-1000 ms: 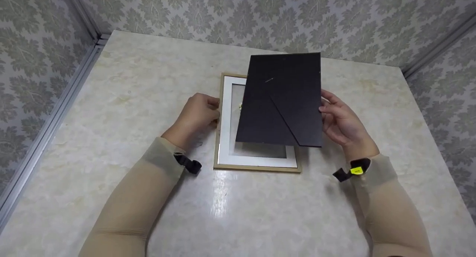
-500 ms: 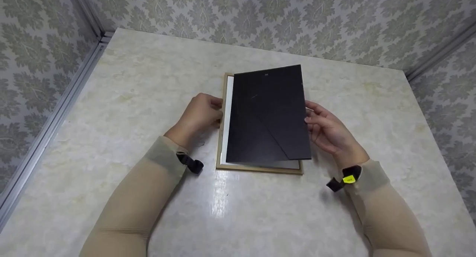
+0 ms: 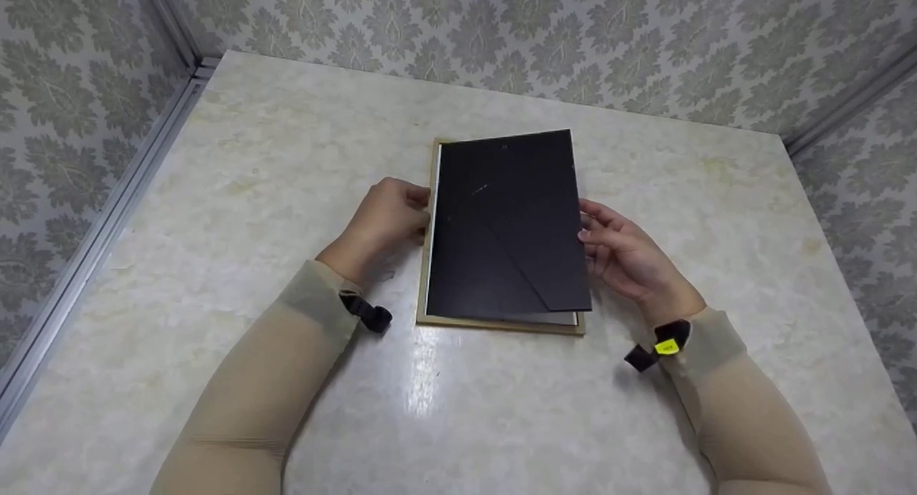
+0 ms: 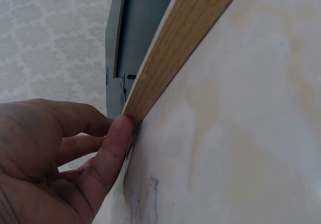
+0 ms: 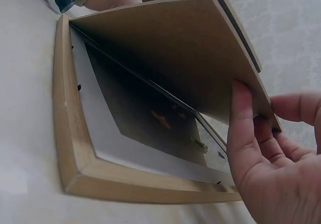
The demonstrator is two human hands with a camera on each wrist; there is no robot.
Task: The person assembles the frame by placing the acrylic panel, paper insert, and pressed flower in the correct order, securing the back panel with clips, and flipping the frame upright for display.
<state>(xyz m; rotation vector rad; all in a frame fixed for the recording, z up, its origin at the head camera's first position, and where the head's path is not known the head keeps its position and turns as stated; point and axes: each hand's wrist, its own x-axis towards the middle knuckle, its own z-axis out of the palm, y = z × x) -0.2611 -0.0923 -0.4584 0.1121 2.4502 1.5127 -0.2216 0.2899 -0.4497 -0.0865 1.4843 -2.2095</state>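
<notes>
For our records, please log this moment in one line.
left hand: holds frame at left edge | right hand: pinches backing at right edge | backing: tilted over frame, right side raised | frame: on table

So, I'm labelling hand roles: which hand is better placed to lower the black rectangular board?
Probably the right hand: it grips the raised edge of the black rectangular board, tilted over the light-wood rectangular frame. The left hand holds the frame's left side.

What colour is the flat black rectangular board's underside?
The board's underside is brown, clearest in the right wrist view.
</notes>
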